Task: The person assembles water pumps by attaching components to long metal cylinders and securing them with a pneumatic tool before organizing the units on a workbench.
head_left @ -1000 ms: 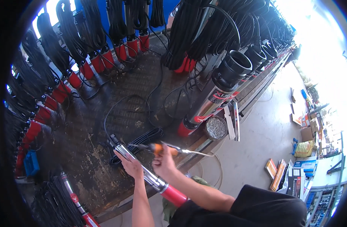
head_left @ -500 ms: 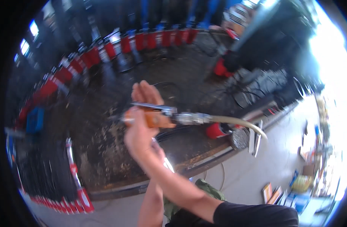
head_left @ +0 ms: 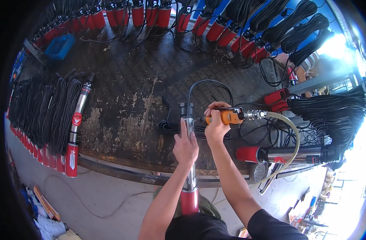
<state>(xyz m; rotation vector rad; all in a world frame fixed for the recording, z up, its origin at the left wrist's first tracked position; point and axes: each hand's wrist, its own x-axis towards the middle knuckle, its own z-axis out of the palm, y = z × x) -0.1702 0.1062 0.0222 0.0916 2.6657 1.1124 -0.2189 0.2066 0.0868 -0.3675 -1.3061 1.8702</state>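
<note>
A slim steel submersible pump (head_left: 192, 170) with a red lower end lies across the bench's front edge, its black top on the bench and its red end near my body. My left hand (head_left: 185, 149) is closed around its steel tube, index finger stretched along it towards the black top. In my right hand (head_left: 217, 128) is an orange air-powered driver (head_left: 230, 117), gripped with its tip aimed left at the pump's side, just below the black top. Whether the tip touches is too small to tell. A pale air hose (head_left: 297, 138) runs from its metal coupling.
Red-ended pumps with black cable coils stand along the bench's back, and another row (head_left: 47, 116) lies at the left. A blue tray (head_left: 60, 47) sits back left. On the right are a lying pump (head_left: 289, 155), red cups (head_left: 277, 100), tangled cables and a round mesh-like piece (head_left: 258, 172).
My view has swung towards the bench. The driver has moved right of the pump and now points at it. My left hand, earlier spread beside the driver, now grips the pump.
</note>
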